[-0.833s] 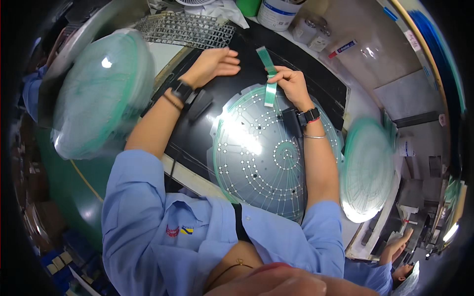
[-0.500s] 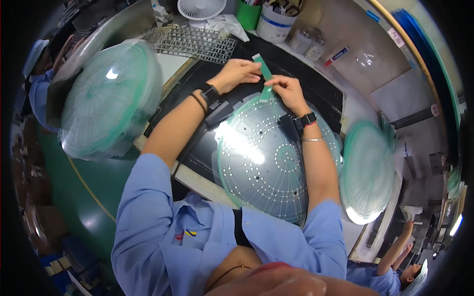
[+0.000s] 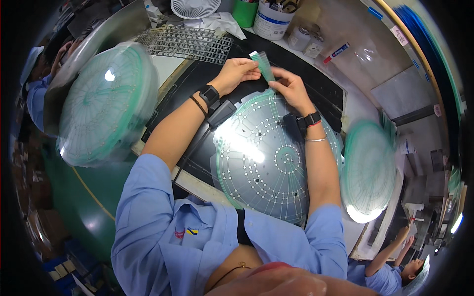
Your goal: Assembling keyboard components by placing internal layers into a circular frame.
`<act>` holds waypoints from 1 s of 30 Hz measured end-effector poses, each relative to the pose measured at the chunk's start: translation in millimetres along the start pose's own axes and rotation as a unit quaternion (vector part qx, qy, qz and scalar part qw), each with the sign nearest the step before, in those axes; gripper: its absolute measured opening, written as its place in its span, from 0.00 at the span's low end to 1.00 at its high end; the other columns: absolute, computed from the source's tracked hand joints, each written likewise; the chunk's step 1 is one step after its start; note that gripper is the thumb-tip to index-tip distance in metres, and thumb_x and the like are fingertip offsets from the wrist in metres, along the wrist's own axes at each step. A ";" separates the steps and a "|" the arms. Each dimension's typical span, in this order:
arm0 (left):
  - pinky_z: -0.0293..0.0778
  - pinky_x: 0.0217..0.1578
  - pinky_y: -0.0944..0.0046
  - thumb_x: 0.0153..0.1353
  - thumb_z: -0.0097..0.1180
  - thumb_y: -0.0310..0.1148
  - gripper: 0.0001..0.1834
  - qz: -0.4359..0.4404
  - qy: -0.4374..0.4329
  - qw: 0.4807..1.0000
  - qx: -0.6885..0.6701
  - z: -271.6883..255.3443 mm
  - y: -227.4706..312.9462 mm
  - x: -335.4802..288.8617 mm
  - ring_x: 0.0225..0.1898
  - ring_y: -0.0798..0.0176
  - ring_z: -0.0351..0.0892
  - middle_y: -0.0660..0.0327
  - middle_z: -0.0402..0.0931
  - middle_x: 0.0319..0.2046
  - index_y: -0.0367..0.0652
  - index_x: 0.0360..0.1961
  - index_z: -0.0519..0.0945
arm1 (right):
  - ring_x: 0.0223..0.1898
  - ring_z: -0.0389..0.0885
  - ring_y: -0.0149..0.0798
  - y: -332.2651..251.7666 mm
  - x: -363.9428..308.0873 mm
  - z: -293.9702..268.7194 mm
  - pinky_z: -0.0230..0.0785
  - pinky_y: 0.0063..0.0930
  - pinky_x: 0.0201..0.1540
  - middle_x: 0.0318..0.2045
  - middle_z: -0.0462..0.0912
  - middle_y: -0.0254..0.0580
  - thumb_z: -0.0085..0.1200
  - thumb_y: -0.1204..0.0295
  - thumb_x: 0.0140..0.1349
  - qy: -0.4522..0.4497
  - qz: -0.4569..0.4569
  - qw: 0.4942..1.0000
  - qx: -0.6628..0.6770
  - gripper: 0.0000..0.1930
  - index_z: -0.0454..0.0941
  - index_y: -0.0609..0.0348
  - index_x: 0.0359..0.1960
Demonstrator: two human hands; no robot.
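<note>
A round, see-through film circuit sheet (image 3: 271,163) with white dots and thin green lines lies on the black work surface. At its far edge a green flat ribbon tail (image 3: 263,65) stands up, its striped upper end bent. My left hand (image 3: 239,75) pinches the tail's left side near the upper end. Lower on the tail, my right hand (image 3: 291,90) closes thumb and fingers round its right side; those fingers partly hide it. Both wrists wear black bands with small black boxes, and the right forearm passes over the sheet.
Stacks of round green-lined film sheets stand left (image 3: 106,103) and right (image 3: 369,170). Along the back are a metal mesh rack (image 3: 185,43), a white fan (image 3: 195,7), a white tub (image 3: 271,22), small bottles (image 3: 306,40) and a marker (image 3: 336,53). Co-workers sit at both sides.
The tail's lower end, seen below my right hand before, no longer shows, and its upper part now looks bent. My right hand has shifted slightly; my left hand stays nearly in place.
</note>
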State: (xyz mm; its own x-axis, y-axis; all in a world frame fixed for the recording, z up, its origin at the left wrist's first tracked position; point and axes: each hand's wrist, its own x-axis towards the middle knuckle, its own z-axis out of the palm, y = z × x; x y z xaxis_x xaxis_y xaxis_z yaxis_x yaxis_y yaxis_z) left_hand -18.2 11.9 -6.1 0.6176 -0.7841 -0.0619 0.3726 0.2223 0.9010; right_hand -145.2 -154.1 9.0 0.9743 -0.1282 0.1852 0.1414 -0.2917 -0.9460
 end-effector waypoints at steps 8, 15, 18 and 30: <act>0.75 0.43 0.63 0.64 0.48 0.44 0.30 -0.157 -0.141 0.975 0.068 -5.8 47.3 -77.0 0.45 0.59 0.76 0.50 0.70 0.49 0.35 0.60 0.58 | 0.23 0.70 0.20 -25.9 -15.7 -68.0 0.62 0.14 0.28 0.22 0.78 0.29 0.62 0.71 0.50 -0.007 0.060 0.993 -0.103 0.12 0.80 0.63 0.35; 0.79 0.35 0.64 0.62 0.48 0.30 0.24 -0.103 -0.160 0.979 0.078 -20.6 48.2 -115.8 0.36 0.63 0.80 0.51 0.73 0.47 0.41 0.59 0.62 | 0.22 0.66 0.17 -88.7 -28.8 -80.5 0.56 0.13 0.22 0.23 0.74 0.23 0.54 0.66 0.61 0.056 0.100 0.978 -0.172 0.12 0.76 0.61 0.40; 0.79 0.28 0.67 0.64 0.47 0.31 0.20 -0.018 -0.072 0.995 0.072 -33.3 54.3 -103.8 0.29 0.66 0.80 0.52 0.75 0.44 0.44 0.57 0.64 | 0.21 0.71 0.23 -68.0 -75.8 -126.3 0.64 0.17 0.23 0.23 0.77 0.30 0.46 0.53 0.63 0.036 0.233 0.966 -0.107 0.20 0.76 0.59 0.35; 0.79 0.29 0.66 0.64 0.45 0.31 0.20 0.011 -0.035 0.999 -0.001 -48.1 60.4 -103.6 0.33 0.62 0.80 0.54 0.75 0.46 0.44 0.57 0.64 | 0.34 0.80 0.32 -82.0 -229.0 -44.9 0.78 0.23 0.30 0.42 0.77 0.45 0.53 0.79 0.55 0.078 0.188 0.960 0.194 0.32 0.54 0.58 0.62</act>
State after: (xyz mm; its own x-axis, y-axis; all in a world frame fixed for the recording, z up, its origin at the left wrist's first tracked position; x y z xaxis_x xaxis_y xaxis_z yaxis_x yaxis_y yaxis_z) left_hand -26.3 134.4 34.1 0.5762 -0.8172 -0.0126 0.3605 0.2403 0.9013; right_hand -387.7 -143.4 56.1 0.9356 -0.3044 -0.1787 -0.1302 0.1728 -0.9763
